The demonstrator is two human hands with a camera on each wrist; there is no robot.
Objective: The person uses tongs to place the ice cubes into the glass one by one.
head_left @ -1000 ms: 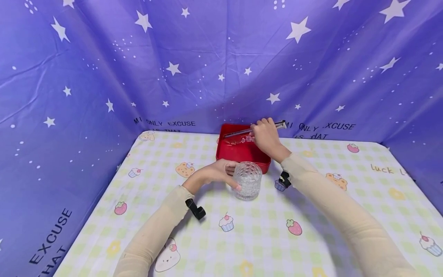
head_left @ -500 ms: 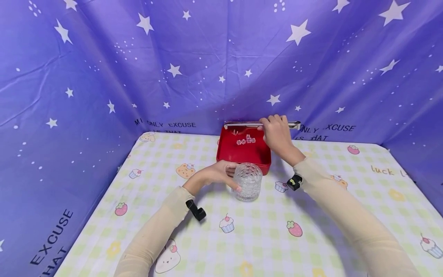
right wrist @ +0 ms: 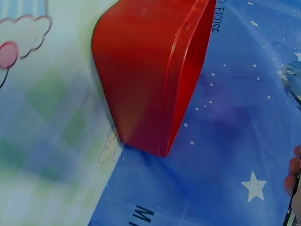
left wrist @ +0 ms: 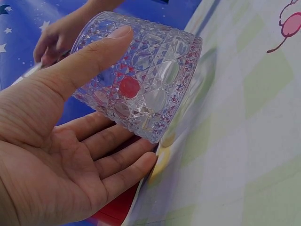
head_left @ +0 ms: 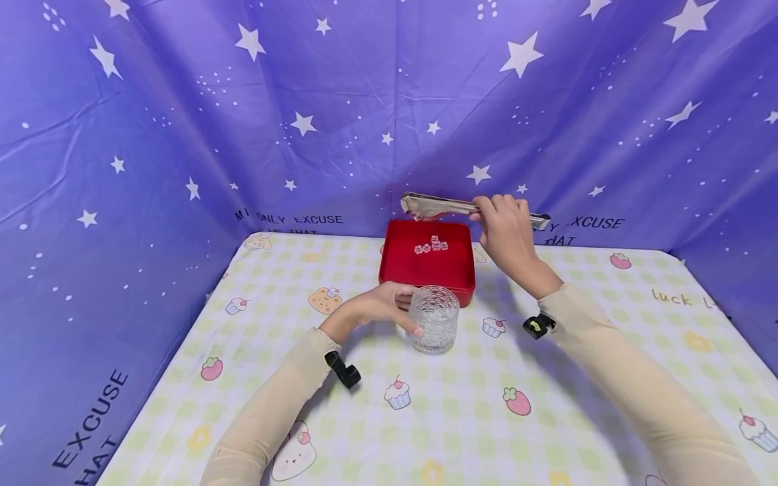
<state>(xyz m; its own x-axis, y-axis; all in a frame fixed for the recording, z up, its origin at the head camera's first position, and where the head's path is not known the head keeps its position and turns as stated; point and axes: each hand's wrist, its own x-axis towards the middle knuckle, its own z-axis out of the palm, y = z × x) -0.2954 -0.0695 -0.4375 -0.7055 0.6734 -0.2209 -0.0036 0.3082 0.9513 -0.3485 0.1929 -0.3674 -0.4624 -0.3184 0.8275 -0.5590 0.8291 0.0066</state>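
My left hand [head_left: 384, 304] holds a clear cut-glass tumbler [head_left: 435, 331] standing on the table. In the left wrist view the thumb lies along the tumbler's wall [left wrist: 160, 61], with the fingers on the other side. Up behind a red tray [head_left: 395, 266], my right hand [head_left: 506, 229] grips metal tongs [head_left: 452, 204] around their middle. At the tongs' left tip hangs a small clear piece [head_left: 418, 217], above the tray's far rim. Several clear cubes [head_left: 435, 246] lie inside the tray. Only a few right-hand fingers [right wrist: 292, 174] show in the right wrist view.
A checked cloth with printed cupcakes and strawberries covers the table [head_left: 340, 432]. The tumbler stands just in front of the tray's near wall. Behind the table hangs a purple starry curtain [head_left: 340, 135], close to the tray and tongs.
My right hand has lifted the tongs up out of the tray and drawn right, with the clear piece at their tip. The left hand and tumbler stay put.
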